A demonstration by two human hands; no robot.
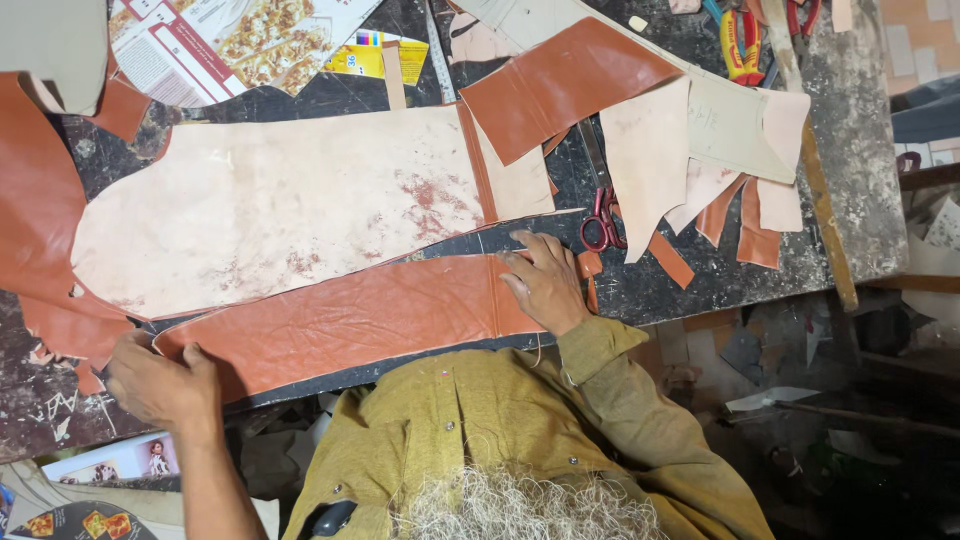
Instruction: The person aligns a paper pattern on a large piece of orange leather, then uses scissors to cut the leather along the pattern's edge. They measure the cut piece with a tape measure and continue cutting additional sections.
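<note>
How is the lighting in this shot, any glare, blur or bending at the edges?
Head view: soft, even light, with only faint shadows under the hands. A mild sheen shows on the folded brown leather piece, but no harsh glare. The left hand, right hand and long leather strip are sharp. The worktable edge bows slightly, a wide-lens effect, and the floor on the right is dim.

Red-handled scissors (602, 220) near table middle; printed cardboard (235, 40) top left; pale pattern piece (735, 125) top right.

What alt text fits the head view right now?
Both hands press a long brown leather strip flat on a dark worktable: left hand at one end, right hand at the other. A large pale hide and red-handled scissors lie beyond.
</note>
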